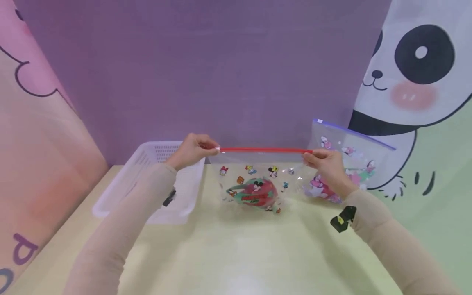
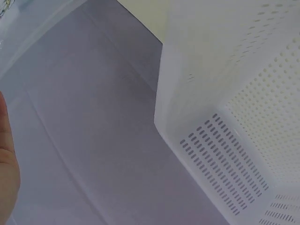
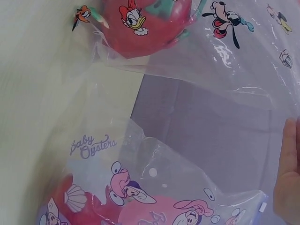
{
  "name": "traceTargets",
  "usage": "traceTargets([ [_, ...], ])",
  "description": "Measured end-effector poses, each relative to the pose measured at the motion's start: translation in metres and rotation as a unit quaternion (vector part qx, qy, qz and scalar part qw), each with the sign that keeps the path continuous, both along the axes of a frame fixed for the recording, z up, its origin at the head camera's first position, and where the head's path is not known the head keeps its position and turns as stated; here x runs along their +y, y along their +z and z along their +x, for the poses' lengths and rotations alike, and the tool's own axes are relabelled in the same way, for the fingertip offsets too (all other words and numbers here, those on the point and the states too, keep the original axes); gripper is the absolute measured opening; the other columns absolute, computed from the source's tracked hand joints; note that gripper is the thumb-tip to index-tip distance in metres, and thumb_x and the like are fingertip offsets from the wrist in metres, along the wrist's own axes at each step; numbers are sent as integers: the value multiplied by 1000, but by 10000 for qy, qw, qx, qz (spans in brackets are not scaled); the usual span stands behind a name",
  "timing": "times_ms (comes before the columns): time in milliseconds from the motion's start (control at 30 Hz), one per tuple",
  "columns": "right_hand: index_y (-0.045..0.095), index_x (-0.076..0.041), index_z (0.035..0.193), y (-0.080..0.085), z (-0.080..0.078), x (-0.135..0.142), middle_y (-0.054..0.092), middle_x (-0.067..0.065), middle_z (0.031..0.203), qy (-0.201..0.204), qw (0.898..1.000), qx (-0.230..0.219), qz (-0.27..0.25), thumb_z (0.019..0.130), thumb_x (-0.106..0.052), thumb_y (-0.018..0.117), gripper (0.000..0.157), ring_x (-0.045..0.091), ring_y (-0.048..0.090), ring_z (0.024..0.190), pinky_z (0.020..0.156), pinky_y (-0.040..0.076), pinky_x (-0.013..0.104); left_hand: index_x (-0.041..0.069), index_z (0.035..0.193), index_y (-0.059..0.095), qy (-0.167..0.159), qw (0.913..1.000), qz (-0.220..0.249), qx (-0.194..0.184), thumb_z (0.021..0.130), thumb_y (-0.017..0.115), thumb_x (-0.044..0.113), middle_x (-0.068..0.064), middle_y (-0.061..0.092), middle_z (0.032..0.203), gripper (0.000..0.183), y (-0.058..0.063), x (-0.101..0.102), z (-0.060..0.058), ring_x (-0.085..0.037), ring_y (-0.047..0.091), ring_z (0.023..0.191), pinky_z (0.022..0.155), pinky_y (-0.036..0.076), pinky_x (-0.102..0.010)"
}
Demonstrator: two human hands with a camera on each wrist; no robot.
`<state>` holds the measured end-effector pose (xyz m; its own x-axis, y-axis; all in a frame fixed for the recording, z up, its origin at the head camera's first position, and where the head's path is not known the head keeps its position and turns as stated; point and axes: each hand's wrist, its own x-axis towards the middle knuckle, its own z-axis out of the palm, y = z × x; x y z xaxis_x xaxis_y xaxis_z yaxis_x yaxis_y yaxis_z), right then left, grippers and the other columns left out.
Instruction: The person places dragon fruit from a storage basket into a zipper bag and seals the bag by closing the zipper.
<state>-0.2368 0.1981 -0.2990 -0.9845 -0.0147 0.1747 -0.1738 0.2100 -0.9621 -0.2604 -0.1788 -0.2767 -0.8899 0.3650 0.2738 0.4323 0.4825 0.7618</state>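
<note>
A clear slider bag [image 1: 254,159] with a red zip [image 1: 263,150] and cartoon figures hangs between the hands, low over the table. Inside it lies a red and green object [image 1: 265,192], whose kind is hard to tell through the print. At the zip's left end, by a white slider, the left hand [image 1: 191,150] pinches the edge between thumb and fingers. The right hand [image 1: 328,164] pinches the zip's other end. Just behind that hand stands a second clear bag [image 1: 332,141] with a purple zip, holding pink and red contents. The right wrist view shows this bag's print [image 3: 133,187] closely.
A white perforated plastic basket [image 1: 158,217] sits on the left of the pale table [image 1: 236,250], beneath the left forearm. Behind the table rises a purple backdrop [image 1: 221,73], with a panda-printed sheet [image 1: 398,114] on the right. Small black devices [image 1: 344,219] are at both wrists.
</note>
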Motion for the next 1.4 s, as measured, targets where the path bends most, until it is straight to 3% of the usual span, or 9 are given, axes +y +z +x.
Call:
traceTargets([
  [267,65,-5,106,-2,-4,1,68,-17,79,23,9999,-82,137,81,-28,68,34,-2,65,77,76,49,10,5,101,69,280,9996,85,41,82,69,17,-9,65,96,23,-7,-12,0,-17,64,86,78,52,-31],
  [367,65,-6,105,0,-8,1,67,-18,77,-64,9991,-164,390,81,-31,68,35,-2,64,77,77,48,10,5,101,69,382,9991,190,76,82,68,17,-9,65,97,23,-10,-12,-2,-17,64,87,78,51,-31],
  [500,62,-4,112,7,-18,-5,66,-17,80,-159,9958,-321,840,82,-37,66,45,-2,62,80,84,48,18,3,102,68,813,9950,534,222,83,67,15,-12,66,99,22,-16,-10,-10,-19,63,88,79,51,-32],
  [600,59,-1,115,12,-30,-14,64,-14,81,-264,9939,-267,1032,85,-35,64,46,0,60,80,89,48,26,3,103,68,1345,9865,771,519,84,66,14,-14,66,98,22,-19,-6,-17,-21,63,88,78,52,-31],
  [733,60,2,111,18,-46,-27,60,-14,77,-452,9939,103,996,87,-27,62,38,1,58,76,83,50,22,2,102,69,2003,9681,1108,1015,83,67,12,-12,65,94,21,-19,3,-24,-17,61,83,72,52,-23],
  [900,63,2,107,18,-55,-34,62,-9,80,-654,9911,575,1008,87,-26,63,34,4,55,78,79,47,24,1,99,70,2276,9510,1562,1395,82,68,10,-11,64,89,20,-27,7,-26,-10,58,77,68,49,-16],
  [1000,63,-1,107,9,-49,-33,65,0,91,-564,9906,456,1157,87,-26,62,32,9,53,83,83,45,30,0,98,70,2158,9565,1396,1383,82,68,9,-11,64,89,19,-36,3,-21,-7,58,76,68,49,-15],
  [1133,62,-2,107,-2,-34,-29,64,4,95,-263,9895,320,1385,88,-27,60,32,15,53,87,82,45,32,-1,100,69,1796,9715,1033,1149,82,68,9,-13,64,91,21,-44,-8,-8,-9,59,78,69,49,-14],
  [1400,62,-2,107,5,-15,-19,64,12,103,490,9809,130,1880,87,-33,61,37,9,55,85,82,46,32,2,103,67,1364,9899,289,252,84,65,12,-14,68,102,21,-33,-23,26,-22,63,91,80,51,-33],
])
